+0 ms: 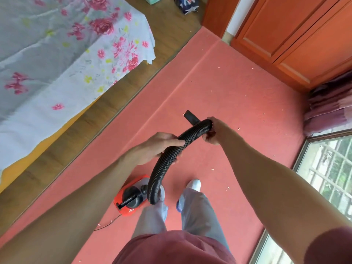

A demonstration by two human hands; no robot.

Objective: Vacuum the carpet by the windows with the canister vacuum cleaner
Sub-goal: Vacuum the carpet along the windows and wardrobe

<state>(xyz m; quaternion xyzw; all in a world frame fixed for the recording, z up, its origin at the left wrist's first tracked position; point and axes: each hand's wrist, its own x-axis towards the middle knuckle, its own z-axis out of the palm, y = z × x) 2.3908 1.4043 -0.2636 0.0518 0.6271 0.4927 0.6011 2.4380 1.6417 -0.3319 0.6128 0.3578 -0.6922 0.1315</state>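
Note:
A red and black canister vacuum cleaner (131, 197) sits on the pink carpet (238, 88) beside my left foot. Its black ribbed hose (163, 164) arches up from the canister to chest height. My left hand (156, 145) is shut on the middle of the hose. My right hand (213, 130) is shut on the hose end, where a flat black nozzle (191, 117) sticks out, held in the air above the carpet. Small pale scraps lie scattered over the carpet toward the window (327, 172) at the right.
A bed with a flowered sheet (57, 54) stands at the left on a strip of wood floor (106, 111). Orange wooden cabinet doors (297, 35) line the far right, and a purple curtain (329, 103) hangs beside the window. The vacuum's thin cord (108, 223) trails left across the carpet.

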